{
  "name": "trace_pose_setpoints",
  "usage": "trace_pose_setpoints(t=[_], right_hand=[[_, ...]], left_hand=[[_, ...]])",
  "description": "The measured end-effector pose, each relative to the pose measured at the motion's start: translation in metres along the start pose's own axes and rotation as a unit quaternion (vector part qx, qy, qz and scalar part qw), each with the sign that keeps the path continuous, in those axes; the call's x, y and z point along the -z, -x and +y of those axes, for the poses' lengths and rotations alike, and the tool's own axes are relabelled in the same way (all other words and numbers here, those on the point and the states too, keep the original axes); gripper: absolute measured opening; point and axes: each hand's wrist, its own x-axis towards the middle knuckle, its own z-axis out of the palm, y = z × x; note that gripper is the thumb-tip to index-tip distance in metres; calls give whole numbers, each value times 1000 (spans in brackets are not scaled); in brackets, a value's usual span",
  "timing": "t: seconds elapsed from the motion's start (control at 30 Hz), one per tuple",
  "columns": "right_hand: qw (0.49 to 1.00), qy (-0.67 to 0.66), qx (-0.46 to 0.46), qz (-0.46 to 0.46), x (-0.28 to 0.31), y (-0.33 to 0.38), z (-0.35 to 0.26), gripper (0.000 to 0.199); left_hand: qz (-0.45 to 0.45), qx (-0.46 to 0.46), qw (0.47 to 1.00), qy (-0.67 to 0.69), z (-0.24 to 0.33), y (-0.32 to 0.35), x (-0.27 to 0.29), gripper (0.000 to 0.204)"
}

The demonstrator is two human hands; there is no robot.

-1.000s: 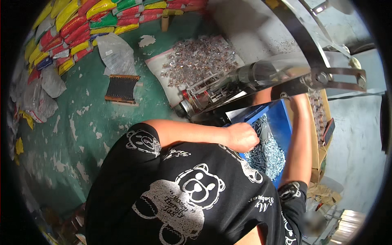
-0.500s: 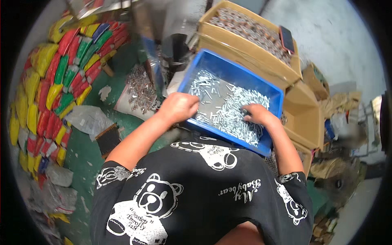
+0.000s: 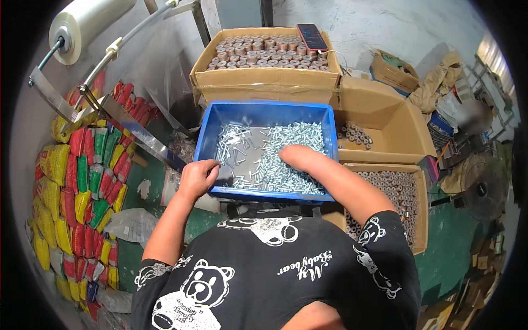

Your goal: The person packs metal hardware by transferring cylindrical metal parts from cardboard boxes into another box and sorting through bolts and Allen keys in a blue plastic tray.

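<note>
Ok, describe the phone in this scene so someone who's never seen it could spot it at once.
Start at the blue bin of screws under both hands. Directly behind it stands an open cardboard box packed with round spools. The phone lies on that box's far right rim, the only flat, dark, red-edged slab there.
</note>
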Motion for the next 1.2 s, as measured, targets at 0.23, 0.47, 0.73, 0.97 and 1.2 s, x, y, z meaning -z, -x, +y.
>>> trace_pose_setpoints(t=[0.23,0.47,0.73,0.97,1.2], right_hand=[[995,38,58,67,4,-5,12,22],[981,-87,36,171,11,-1,31,18],[534,-823,-81,177,69,16,27,27],[907,-355,-162,161,57,-93,-23,19],[984,68,-147,76,8,-148,-67,23]], left_hand=[[18,-24,1000,8,-5,-4,-2,14],[15,-43,999,8,-9,0,-2,14],[17,-59,998,23,-23,-2,-6,13],[11,-73,996,59,-28,-4,-11,15],[19,-72,992,100,-38,1,-14,14]])
